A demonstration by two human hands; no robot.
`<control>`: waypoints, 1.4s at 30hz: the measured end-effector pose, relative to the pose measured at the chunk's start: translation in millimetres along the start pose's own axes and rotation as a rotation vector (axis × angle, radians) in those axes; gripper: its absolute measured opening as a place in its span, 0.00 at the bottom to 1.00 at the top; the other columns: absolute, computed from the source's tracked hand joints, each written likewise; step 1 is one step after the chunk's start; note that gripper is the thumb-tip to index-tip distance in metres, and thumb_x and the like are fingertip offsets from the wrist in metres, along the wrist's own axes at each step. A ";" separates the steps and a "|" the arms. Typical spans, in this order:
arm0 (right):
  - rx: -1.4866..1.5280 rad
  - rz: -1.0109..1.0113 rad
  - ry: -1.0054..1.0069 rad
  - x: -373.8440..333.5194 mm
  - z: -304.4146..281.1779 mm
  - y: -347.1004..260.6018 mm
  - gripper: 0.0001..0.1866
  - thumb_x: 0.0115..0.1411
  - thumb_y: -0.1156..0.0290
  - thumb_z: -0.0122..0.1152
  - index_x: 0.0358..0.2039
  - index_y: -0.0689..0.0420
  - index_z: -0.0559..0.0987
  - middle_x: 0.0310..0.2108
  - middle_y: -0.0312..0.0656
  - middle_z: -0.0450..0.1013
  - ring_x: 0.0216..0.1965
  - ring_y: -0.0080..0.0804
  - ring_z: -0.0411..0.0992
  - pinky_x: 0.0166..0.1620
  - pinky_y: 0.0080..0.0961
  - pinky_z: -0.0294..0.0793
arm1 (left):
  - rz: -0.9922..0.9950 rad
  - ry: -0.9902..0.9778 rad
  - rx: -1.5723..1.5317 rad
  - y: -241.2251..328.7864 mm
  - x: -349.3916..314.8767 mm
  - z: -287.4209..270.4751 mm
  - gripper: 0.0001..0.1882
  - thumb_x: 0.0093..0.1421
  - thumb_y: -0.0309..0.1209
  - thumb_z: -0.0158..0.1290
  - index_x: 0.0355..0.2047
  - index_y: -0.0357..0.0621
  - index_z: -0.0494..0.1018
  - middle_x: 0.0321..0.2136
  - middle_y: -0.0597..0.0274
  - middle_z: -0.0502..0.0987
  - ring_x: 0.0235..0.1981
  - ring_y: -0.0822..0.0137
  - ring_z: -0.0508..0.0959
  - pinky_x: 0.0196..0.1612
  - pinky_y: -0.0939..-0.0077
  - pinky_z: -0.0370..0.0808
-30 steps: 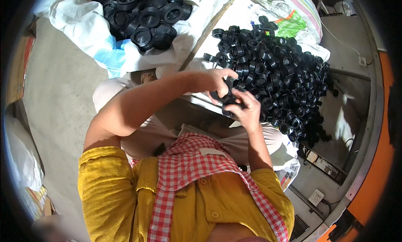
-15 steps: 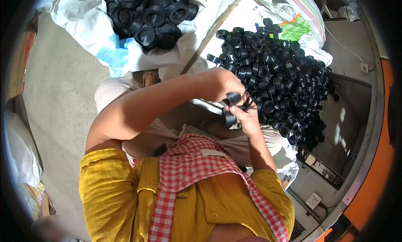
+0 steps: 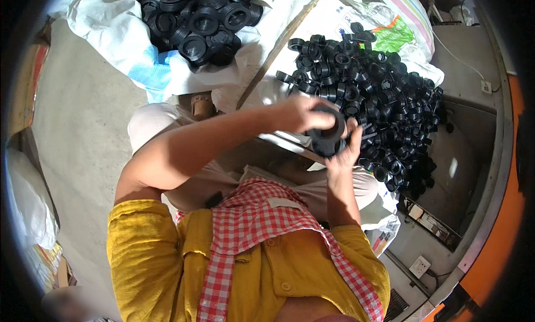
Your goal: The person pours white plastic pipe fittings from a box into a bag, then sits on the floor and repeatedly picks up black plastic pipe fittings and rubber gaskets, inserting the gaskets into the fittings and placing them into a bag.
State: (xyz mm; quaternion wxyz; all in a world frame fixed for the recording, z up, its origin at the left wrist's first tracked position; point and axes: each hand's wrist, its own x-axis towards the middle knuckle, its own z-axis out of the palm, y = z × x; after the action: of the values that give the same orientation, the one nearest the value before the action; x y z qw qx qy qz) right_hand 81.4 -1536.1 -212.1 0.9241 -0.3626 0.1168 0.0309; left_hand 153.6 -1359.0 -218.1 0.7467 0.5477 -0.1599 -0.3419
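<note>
Concrete floor (image 3: 72, 132) fills the 9 o'clock side, grey and bare-looking. Person's yellow shirt (image 3: 245, 272) with a red-checked cloth (image 3: 251, 222) draped over it takes the 6 o'clock area. Big heap of black ring parts (image 3: 379, 99) at 2 o'clock, lying on a white printed sack (image 3: 356, 15) spread beneath it. Second, smaller batch of larger black rings (image 3: 200, 15) at 12 o'clock inside an open white bag (image 3: 106, 27). Wooden stick (image 3: 273, 54) runs diagonally between the two piles. Orange edge (image 3: 501, 210) at 4 o'clock, with a white wall socket (image 3: 419, 264) at 5 o'clock. At centre, slightly toward 2 o'clock, both hands meet on one black ring part (image 3: 329, 135), just beside the near edge of the big heap. Left hand (image 3: 304, 113) comes across from 9 o'clock, fingers closed over the top of the part. Right hand (image 3: 345, 155) comes up from 6 o'clock, fingers curled around its lower side. Part held in the air, clear of the pile; cannot tell whether it is one piece or two pressed together.
</note>
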 end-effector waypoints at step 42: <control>-2.329 0.206 0.033 150.2 -83.9 40.3 0.25 0.51 0.54 0.63 0.48 0.51 0.74 0.37 0.51 0.76 0.42 0.48 0.75 0.44 0.41 0.73 | 0.065 0.616 1.656 58.4 4.8 -70.7 0.29 0.48 0.35 0.63 0.51 0.41 0.70 0.51 0.44 0.67 0.52 0.49 0.68 0.47 0.56 0.71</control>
State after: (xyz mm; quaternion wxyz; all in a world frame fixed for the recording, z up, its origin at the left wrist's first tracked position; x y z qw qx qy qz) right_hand 205.2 -1567.5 -334.2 0.0246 -0.9798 0.0588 0.1894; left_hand 220.0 -1302.5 -189.3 0.1298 0.9756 -0.1635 0.0677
